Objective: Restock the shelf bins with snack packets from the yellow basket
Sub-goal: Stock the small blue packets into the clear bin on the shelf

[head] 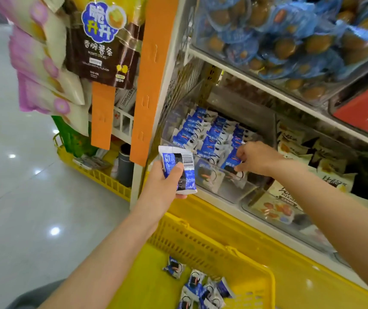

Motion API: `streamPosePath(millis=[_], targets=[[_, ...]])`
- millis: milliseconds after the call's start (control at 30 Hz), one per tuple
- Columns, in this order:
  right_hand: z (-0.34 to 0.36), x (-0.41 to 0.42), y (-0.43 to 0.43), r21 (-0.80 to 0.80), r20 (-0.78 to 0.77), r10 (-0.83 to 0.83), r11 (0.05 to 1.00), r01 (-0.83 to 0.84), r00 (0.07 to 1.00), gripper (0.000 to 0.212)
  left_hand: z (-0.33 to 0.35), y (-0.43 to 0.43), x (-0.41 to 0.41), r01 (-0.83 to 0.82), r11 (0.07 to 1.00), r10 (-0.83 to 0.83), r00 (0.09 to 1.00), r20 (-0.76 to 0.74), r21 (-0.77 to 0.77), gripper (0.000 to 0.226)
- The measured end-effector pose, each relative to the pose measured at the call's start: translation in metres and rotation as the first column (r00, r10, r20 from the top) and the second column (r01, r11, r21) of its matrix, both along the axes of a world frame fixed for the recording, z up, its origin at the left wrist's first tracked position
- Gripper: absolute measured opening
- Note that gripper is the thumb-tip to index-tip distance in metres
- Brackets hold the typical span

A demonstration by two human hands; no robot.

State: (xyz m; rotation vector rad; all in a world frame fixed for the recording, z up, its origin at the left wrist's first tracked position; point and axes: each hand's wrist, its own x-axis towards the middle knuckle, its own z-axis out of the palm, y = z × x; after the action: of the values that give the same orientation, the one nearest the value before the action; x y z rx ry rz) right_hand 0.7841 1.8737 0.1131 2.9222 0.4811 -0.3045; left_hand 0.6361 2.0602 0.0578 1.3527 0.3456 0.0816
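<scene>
Left hand (163,186) gripping spare packet (179,170) (ready to feed) | right hand (257,158) pinching a bin packet (231,162) upright | probably tidying rows in clear bin (223,189)

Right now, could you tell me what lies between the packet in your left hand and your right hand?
The head view shows the front of the clear bin and its front-row blue packets.

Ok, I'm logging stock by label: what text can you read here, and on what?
"脆升升", "香脆薯条", "POTATO STICKS", "FLAVOR": brown hanging bag.
"BISCUI", rest hidden: cream pack in the next bin along.
Held packet in the left hand: barcode, print too blurred to read.
Packets in the bin and red sign: unreadable.
</scene>
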Motion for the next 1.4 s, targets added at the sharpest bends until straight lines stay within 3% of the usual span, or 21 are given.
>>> streamPosePath(millis=[200, 367, 567, 767, 933, 1000, 1067, 1133, 1200, 1333, 1400], targets=[[-0.001, 0.008, 0.003, -0.131, -0.036, 0.078, 0.988, -0.082, 0.996, 0.031, 0.001, 0.002, 0.001, 0.015, 1.000, -0.015, 1.000, -0.006, -0.016, 0.041], [0.009, 0.010, 0.003, 0.028, 0.089, 0.077, 0.996, -0.080, 0.993, 0.030, 0.004, 0.003, -0.001, 0.007, 0.999, -0.007, 1.000, -0.001, -0.034, 0.043], [0.010, 0.002, 0.005, -0.143, -0.073, 0.105, 0.983, -0.115, 0.992, 0.033, 0.004, 0.000, -0.004, 0.014, 0.999, -0.015, 1.000, -0.015, -0.040, 0.038], [-0.013, 0.008, 0.005, -0.054, -0.231, 0.108, 0.991, -0.124, 0.967, 0.023, 0.005, 0.000, -0.004, 0.024, 0.999, -0.025, 0.999, -0.021, -0.028, 0.037], [-0.025, 0.015, 0.003, -0.016, -0.243, 0.102, 0.994, -0.109, 0.965, 0.021, 0.006, 0.000, -0.002, 0.025, 0.996, -0.027, 0.999, -0.027, -0.087, 0.026], [-0.018, 0.014, 0.004, 0.059, -0.236, 0.067, 0.997, -0.054, 0.969, 0.024, 0.006, -0.001, -0.001, 0.041, 0.988, -0.050, 0.997, -0.056, -0.149, 0.019], [-0.007, 0.003, 0.007, 0.248, -0.151, 0.043, 0.969, -0.004, 0.988, 0.027, 0.006, -0.003, -0.002, 0.064, 0.983, -0.077, 0.995, -0.066, -0.172, 0.015], [0.004, -0.020, 0.018, 0.499, -0.035, 0.032, 0.867, -0.010, 0.999, 0.028, 0.004, -0.004, -0.004, 0.086, 0.989, -0.093, 0.994, -0.054, -0.117, 0.015], [0.010, -0.049, 0.030, 0.682, -0.036, 0.071, 0.731, -0.028, 0.997, 0.032, 0.003, -0.006, -0.007, 0.089, 0.994, -0.090, 0.996, -0.021, -0.070, 0.015], [0.001, -0.091, 0.043, 0.786, -0.225, 0.185, 0.614, 0.067, 0.957, 0.024, 0.000, -0.013, -0.008, 0.079, 0.992, -0.074, 0.996, 0.051, -0.099, 0.027], [-0.006, -0.098, 0.042, 0.836, -0.195, 0.173, 0.545, 0.071, 0.965, 0.027, -0.003, -0.017, -0.010, 0.078, 0.990, -0.072, 0.996, 0.058, -0.116, 0.031]])
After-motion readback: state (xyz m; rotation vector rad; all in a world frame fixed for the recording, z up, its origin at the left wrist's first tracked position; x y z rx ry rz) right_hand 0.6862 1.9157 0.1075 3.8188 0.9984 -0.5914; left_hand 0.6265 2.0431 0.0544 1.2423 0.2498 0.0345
